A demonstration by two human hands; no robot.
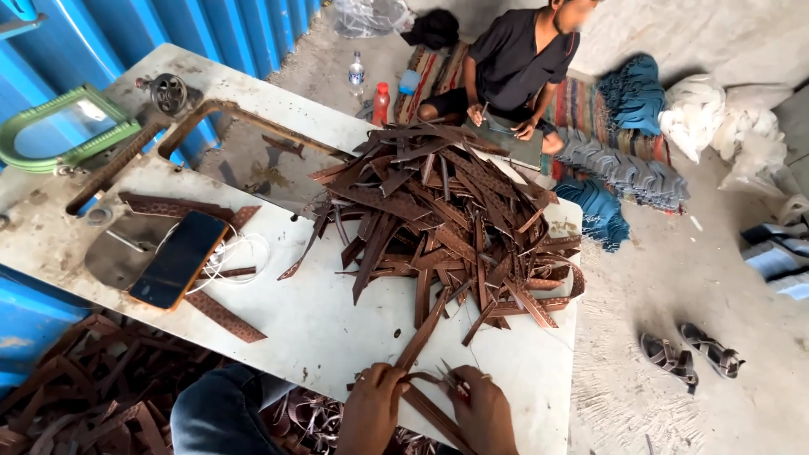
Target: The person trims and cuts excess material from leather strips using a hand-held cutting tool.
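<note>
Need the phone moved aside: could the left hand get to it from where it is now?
Probably yes. The left hand grips a brown strap at the table's near edge, and the phone lies up-left across mostly bare tabletop. It would have to release the strap first.

Bare left hand [371, 409], bare right hand [482, 409], blue denim trousers [221, 409]

Brown leather strap [421, 337] slants across the white table's near edge.
</note>
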